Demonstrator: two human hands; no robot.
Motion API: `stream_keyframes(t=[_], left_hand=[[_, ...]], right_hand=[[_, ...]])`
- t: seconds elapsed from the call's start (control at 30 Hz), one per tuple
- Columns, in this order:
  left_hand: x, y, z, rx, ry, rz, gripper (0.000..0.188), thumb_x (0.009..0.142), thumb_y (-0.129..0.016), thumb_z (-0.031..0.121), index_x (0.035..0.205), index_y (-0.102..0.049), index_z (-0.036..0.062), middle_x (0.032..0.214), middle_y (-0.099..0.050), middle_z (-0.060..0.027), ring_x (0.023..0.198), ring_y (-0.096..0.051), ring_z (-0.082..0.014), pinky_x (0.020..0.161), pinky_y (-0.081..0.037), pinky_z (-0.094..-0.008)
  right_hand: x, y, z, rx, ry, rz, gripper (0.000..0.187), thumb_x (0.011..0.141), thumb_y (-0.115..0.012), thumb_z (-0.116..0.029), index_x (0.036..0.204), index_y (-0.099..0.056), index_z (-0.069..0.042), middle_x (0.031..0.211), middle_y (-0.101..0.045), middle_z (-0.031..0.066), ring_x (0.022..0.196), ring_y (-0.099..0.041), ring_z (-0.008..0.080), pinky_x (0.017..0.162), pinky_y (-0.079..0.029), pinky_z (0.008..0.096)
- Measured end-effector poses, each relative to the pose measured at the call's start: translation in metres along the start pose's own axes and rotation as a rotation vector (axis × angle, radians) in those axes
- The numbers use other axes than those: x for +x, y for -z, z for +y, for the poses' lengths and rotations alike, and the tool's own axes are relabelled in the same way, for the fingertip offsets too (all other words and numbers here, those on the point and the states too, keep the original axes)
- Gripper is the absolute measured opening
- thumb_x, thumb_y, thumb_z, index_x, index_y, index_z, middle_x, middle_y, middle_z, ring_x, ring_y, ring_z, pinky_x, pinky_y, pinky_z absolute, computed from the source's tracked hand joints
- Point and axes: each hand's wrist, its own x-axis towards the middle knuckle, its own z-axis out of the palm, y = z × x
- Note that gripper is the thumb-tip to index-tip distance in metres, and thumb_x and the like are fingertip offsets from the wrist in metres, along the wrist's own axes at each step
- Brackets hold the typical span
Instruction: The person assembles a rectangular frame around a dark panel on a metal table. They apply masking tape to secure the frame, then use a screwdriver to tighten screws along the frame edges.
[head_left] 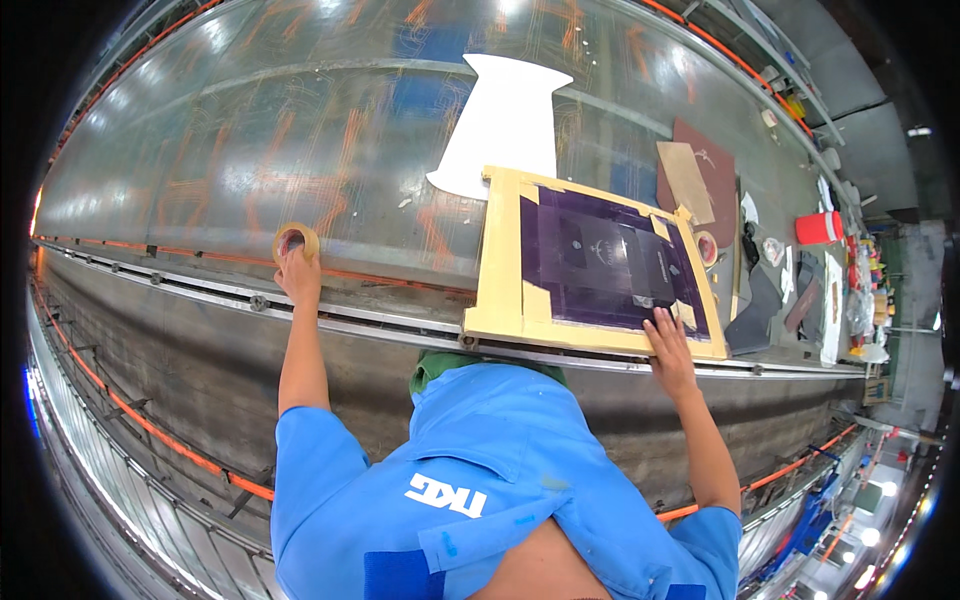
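Observation:
My left hand (299,276) is closed on a roll of tan tape (312,241), held just above the table's near edge, out to the left. My right hand (672,350) rests with fingers stretched out on the near right corner of a screen-printing frame (508,250). Yellowish tape covers the frame's borders, and its dark purple mesh (560,270) carries a small light emblem in the middle. Tape patches show at several of the mesh's corners. The frame lies at the table's near edge, in front of my body. Beyond it, a white cut-out panel (503,125) lies flat, its near end reaching the frame.
The long metal table (200,150) bears orange marks. Right of the frame lie a brown sheet (725,180), a tan board (685,182), another tape roll (707,248), dark scraps (757,310) and a red container (818,228). A metal rail (390,328) runs along the near edge.

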Motion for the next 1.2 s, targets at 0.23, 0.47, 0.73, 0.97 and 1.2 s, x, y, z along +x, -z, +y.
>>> stream_keyframes(t=[0.23,0.47,0.73,0.97,1.2], left_hand=[[-0.026,0.020,0.073,-0.473,-0.257,0.375,0.052,0.093,-0.066,0.038,0.134,-0.054,0.0080,0.132,-0.058,-0.0132,0.128,-0.050,-0.0337,0.107,-0.036,-0.0507],[-0.100,-0.003,0.231,-1.321,-0.232,-0.440,0.060,0.092,-0.071,0.038,0.135,-0.053,0.0001,0.131,-0.059,-0.0210,0.124,-0.053,-0.0343,0.104,-0.040,-0.0428],[-0.094,0.057,0.317,-1.640,-0.104,-0.828,0.067,0.095,-0.062,0.053,0.136,-0.053,0.0008,0.128,-0.062,-0.0179,0.119,-0.058,-0.0286,0.108,-0.038,-0.0441],[-0.057,0.095,0.289,-1.610,-0.001,-0.763,0.054,0.092,-0.073,0.027,0.134,-0.054,-0.0008,0.120,-0.065,-0.0101,0.109,-0.058,-0.0169,0.099,-0.044,-0.0343],[-0.071,0.047,0.225,-1.244,-0.139,-0.411,0.073,0.084,-0.072,0.009,0.150,-0.041,0.0034,0.142,-0.052,-0.0184,0.125,-0.054,-0.0227,0.107,-0.040,-0.0336]], right_hand=[[0.097,0.132,-0.003,-0.120,-0.058,0.168,0.054,0.076,-0.066,0.008,0.128,-0.061,-0.007,0.130,-0.064,0.0150,0.130,-0.054,0.0365,0.107,-0.046,0.0454],[0.146,0.240,-0.045,-0.016,-0.195,0.451,0.052,0.086,-0.073,0.000,0.135,-0.058,0.000,0.131,-0.064,0.0165,0.119,-0.063,0.0240,0.100,-0.049,0.0338],[0.168,0.224,0.006,0.834,-0.341,0.852,0.056,0.093,-0.068,-0.001,0.143,-0.046,0.009,0.130,-0.063,0.0165,0.115,-0.062,0.0174,0.102,-0.046,0.0285],[0.212,0.089,0.070,1.207,-0.542,0.941,0.046,0.093,-0.070,-0.010,0.134,-0.056,0.007,0.113,-0.069,0.0096,0.100,-0.065,0.0140,0.088,-0.049,0.0265],[0.232,-0.079,0.046,0.604,-0.717,0.619,0.073,0.075,-0.085,-0.035,0.131,-0.059,0.004,0.112,-0.071,0.0214,0.102,-0.070,0.0300,0.092,-0.050,0.0368]])
